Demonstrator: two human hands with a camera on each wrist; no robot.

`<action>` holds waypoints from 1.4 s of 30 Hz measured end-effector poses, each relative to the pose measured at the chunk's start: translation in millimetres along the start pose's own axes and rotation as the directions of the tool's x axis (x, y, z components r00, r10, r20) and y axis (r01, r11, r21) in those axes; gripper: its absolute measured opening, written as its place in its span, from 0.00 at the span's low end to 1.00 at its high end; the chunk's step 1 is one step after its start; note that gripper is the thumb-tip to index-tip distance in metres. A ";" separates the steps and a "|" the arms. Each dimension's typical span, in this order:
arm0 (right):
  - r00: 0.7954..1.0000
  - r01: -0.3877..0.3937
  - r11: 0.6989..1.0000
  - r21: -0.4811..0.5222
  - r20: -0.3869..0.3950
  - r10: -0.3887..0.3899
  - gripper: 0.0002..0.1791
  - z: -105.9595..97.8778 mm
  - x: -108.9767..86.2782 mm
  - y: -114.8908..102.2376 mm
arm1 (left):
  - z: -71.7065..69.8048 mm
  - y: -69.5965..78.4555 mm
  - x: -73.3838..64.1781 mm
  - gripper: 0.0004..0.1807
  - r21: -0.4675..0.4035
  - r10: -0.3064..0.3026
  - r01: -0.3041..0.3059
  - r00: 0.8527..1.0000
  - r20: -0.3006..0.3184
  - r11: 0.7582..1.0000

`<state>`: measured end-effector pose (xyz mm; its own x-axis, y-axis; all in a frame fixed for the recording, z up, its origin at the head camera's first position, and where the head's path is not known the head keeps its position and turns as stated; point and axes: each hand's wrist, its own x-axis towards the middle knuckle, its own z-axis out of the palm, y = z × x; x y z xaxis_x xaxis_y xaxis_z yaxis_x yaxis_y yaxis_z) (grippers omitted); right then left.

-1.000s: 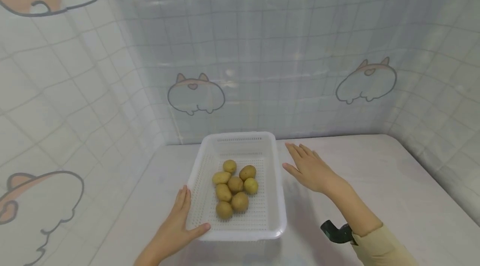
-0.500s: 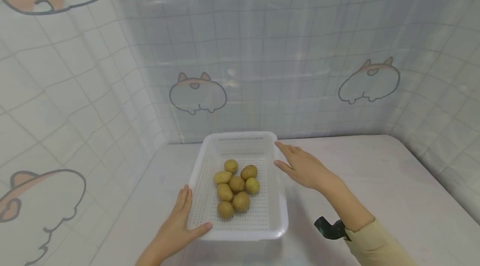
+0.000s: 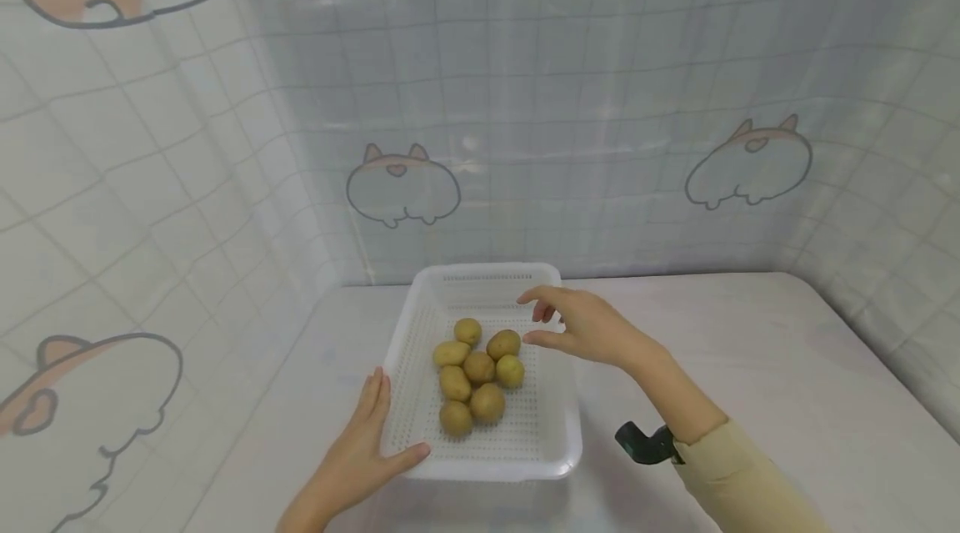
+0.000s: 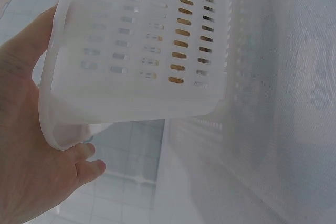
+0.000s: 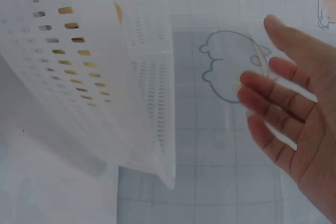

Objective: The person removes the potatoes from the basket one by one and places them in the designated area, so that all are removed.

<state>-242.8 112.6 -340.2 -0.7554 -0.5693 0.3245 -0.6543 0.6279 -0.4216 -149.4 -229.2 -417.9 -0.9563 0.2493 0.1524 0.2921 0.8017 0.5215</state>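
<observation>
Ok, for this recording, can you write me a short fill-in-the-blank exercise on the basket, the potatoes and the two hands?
1. The basket is ____ in colour.
2. It contains ____ potatoes.
3. Only the person's ____ hand touches the basket.
4. The other hand holds ____.

Missing words: white; eight; left; nothing.
</observation>
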 end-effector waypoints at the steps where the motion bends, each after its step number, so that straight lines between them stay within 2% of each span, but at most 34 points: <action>1: 1.000 0.029 0.999 0.014 -0.001 -0.029 0.25 0.6 2.2 0.5 | 0.1 0.2 0.0 0.62 -0.001 0.003 -0.003 1.000 -0.002 1.000; 6: 0.993 0.116 0.992 0.045 0.004 -0.116 0.24 2.9 11.7 1.5 | 1.1 1.0 -0.3 0.62 0.004 0.004 -0.004 1.000 -0.006 1.000; 17: 0.979 0.203 0.972 0.116 -0.003 -0.204 0.23 10.3 34.1 -8.3 | 2.4 -1.2 -2.0 0.62 0.007 -0.009 0.009 1.000 0.001 1.000; 26: 0.962 0.273 0.953 0.134 -0.018 -0.273 0.23 17.7 57.6 -24.6 | 1.1 -1.0 -2.9 0.63 -0.006 -0.029 0.030 1.000 0.009 1.000; 36: 0.955 0.285 0.948 0.142 0.042 -0.294 0.24 37.2 79.8 -37.6 | 3.5 -2.2 -3.2 0.62 -0.018 -0.046 0.047 0.999 0.022 0.999; 42: 0.962 0.240 0.963 0.124 0.101 -0.253 0.24 51.2 87.2 -40.1 | 4.1 -4.0 -3.9 0.63 -0.032 -0.071 0.072 0.997 0.038 0.997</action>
<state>-280.6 10.6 -338.4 -0.5575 -0.7602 0.3335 -0.8069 0.4020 -0.4328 -146.9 -231.1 -423.9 -0.9737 0.2125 0.0827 0.2219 0.8000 0.5575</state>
